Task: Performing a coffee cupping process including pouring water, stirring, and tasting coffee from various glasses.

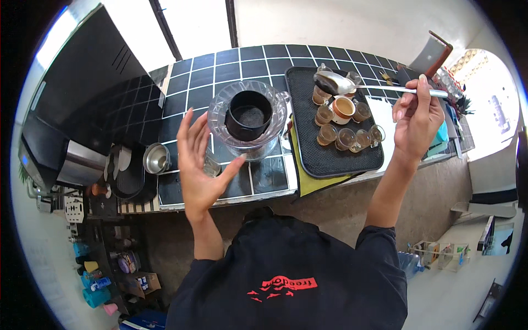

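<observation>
My right hand is raised over the right edge of the tray, its fingers closed round the handle of a long metal spoon. The spoon's bowl points left above the tray's far part; one side of it looks dark, and I cannot tell if that is contents or reflection. Beside a clear ribbed coffee dripper, my left hand is open with fingers spread, near its left side; contact is unclear. A black cup sits inside the dripper, with a dark bottom. Behind the left thumb, a small clear glass partly shows.
A black tray holds several small glass cups of brown liquid and a white-brown cup. Yellow cloth lies under its near edge. A metal pitcher and a large black machine stand left on the black tiled counter.
</observation>
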`<act>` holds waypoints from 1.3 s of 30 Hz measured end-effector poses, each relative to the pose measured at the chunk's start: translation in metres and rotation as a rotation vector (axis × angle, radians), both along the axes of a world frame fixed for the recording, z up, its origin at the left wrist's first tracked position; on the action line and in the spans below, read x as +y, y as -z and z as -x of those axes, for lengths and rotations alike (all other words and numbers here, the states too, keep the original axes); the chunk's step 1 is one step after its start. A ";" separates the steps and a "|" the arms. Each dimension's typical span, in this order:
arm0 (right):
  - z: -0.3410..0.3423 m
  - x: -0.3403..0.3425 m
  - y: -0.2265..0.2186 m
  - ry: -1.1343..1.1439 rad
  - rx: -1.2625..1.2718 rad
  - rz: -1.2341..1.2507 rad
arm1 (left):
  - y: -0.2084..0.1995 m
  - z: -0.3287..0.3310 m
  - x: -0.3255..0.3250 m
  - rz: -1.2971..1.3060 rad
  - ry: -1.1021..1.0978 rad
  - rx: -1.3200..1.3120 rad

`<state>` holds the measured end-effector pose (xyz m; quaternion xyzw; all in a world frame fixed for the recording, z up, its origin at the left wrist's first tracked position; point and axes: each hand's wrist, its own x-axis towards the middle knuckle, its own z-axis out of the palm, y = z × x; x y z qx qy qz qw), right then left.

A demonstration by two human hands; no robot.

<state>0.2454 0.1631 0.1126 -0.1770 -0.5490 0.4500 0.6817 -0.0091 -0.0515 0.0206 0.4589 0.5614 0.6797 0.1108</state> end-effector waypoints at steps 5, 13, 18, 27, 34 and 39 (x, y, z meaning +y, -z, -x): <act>-0.032 0.003 0.015 0.142 -0.048 0.032 | -0.006 0.020 -0.045 0.050 0.160 -0.229; -0.052 0.021 0.073 0.244 -0.152 0.162 | 0.017 0.017 -0.050 0.171 0.931 -0.390; -0.050 0.045 0.122 0.247 -0.173 0.234 | 0.052 -0.041 0.004 0.360 1.108 -0.384; -0.039 0.081 0.151 0.107 -0.285 0.263 | 0.112 -0.091 0.089 0.322 0.734 -0.422; -0.042 0.094 0.155 0.022 -0.331 0.259 | 0.116 -0.113 0.123 0.288 0.464 -0.534; -0.040 0.094 0.156 -0.028 -0.340 0.285 | 0.121 -0.118 0.133 0.297 0.388 -0.563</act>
